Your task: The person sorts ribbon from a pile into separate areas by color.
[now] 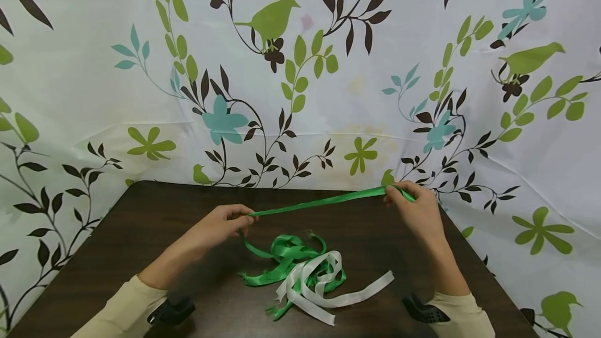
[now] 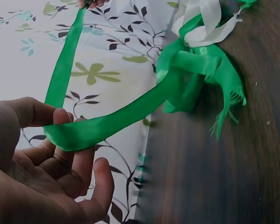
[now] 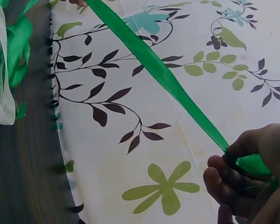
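Note:
A green satin ribbon (image 1: 319, 202) is stretched above the table between both hands, rising a little toward the right. My left hand (image 1: 228, 220) pinches it between thumb and fingers; from there it drops down to the pile, as the left wrist view also shows. My right hand (image 1: 417, 207) pinches the other part near its end, and a short piece of ribbon lies inside that palm (image 3: 254, 164). Below the hands, a loose heap of green ribbon (image 1: 288, 254) with frayed ends lies on the table. A white ribbon (image 1: 361, 294) is looped over the heap's right side.
The dark brown wooden table (image 1: 188, 286) ends at a straight back edge. Behind it hangs a white cloth (image 1: 338, 119) printed with leaves, flowers and birds. Black wrist straps (image 1: 171, 311) sit on both sleeves.

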The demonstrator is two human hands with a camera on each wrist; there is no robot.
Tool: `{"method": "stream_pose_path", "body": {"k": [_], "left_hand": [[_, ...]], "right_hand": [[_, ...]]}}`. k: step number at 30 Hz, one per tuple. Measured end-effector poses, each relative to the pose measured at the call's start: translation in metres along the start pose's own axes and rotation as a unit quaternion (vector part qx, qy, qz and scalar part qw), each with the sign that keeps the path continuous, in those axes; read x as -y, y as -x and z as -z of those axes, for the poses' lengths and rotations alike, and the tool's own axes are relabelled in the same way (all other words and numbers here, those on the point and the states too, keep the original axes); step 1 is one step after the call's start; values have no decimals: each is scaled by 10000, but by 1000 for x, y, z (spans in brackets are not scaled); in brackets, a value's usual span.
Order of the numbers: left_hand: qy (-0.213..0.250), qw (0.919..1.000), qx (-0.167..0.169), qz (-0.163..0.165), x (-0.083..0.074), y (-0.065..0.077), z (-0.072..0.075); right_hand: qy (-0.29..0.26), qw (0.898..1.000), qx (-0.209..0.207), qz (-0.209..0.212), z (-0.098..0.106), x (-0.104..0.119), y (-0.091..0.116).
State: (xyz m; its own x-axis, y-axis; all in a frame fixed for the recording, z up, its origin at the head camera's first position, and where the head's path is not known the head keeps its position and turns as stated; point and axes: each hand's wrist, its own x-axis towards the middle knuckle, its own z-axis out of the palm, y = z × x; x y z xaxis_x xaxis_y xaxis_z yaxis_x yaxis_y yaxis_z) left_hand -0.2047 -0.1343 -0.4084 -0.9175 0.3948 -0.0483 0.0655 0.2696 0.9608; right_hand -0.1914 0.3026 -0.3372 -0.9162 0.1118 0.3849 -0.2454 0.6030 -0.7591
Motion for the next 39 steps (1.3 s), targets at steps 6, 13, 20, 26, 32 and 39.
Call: {"method": "stream_pose_path", "body": {"k": [6,13,20,26,32,39], "left_hand": [[-180,9994,-287,31,-1,4,11],[-360,9981,-494,31,4,3,23],[-475,9966,-666,94,4,6,38],[-425,9961,-776,22,6,7,54],[-510,9949,-867,-30,6,9,65],[-470,9953,-843,-83,5,11,71]], "right_hand": [[46,9999,-76,-77,3,-3,-1],[211,9992,-158,-292,7,-11,-6],[-109,9990,-225,-379,12,-16,-8],[-154,9985,-218,-479,14,-23,-11],[-85,9974,-301,-645,18,-32,-14],[-110,9947,-537,-868,24,-40,-16]]}}
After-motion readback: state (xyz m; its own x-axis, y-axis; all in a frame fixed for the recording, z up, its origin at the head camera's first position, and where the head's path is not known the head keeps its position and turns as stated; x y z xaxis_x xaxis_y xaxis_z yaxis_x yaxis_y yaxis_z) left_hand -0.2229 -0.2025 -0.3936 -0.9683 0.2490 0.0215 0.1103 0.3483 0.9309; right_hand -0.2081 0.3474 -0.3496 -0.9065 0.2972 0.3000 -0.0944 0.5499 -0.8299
